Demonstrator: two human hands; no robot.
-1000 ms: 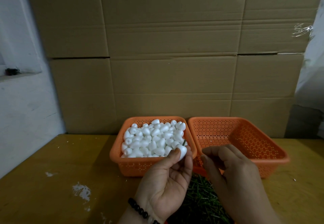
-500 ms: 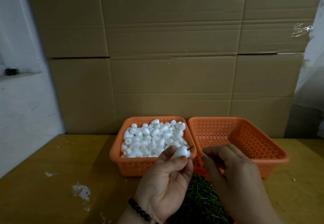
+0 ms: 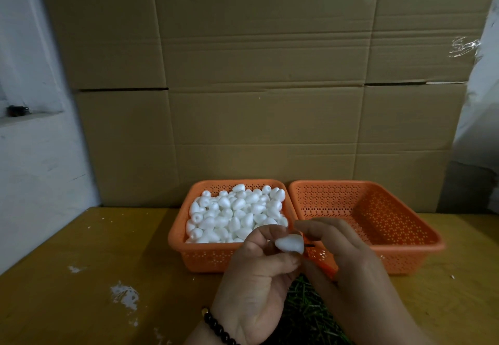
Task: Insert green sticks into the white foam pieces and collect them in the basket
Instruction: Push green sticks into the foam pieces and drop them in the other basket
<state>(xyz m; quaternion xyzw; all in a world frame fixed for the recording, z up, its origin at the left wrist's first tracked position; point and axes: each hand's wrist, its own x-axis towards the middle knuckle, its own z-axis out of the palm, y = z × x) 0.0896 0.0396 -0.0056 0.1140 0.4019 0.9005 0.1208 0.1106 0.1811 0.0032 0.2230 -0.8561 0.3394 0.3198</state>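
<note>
A person's two hands meet above a yellow table (image 3: 81,250), in front of two orange baskets. The left hand (image 3: 259,288) pinches a white foam piece (image 3: 289,244) between its thumb below and its curled fingers above; the piece sits at the fingertips, its narrow end aimed right. A short dark stick (image 3: 310,245) juts from that end, running straight toward the right hand (image 3: 348,266). The right hand's fingers are curled, fingertips close against the stick's outer end; whether they actually pinch it cannot be told. Just beyond the left fingers stands the left basket (image 3: 178,239), heaped with foam pieces (image 3: 237,212). Beyond the right fingers stands the right basket (image 3: 405,247). Under both palms, nearer the person, lies a pile of green sticks (image 3: 305,307). A dark bead bracelet (image 3: 216,327) circles the left wrist. Cardboard (image 3: 256,74) forms the backdrop.
</note>
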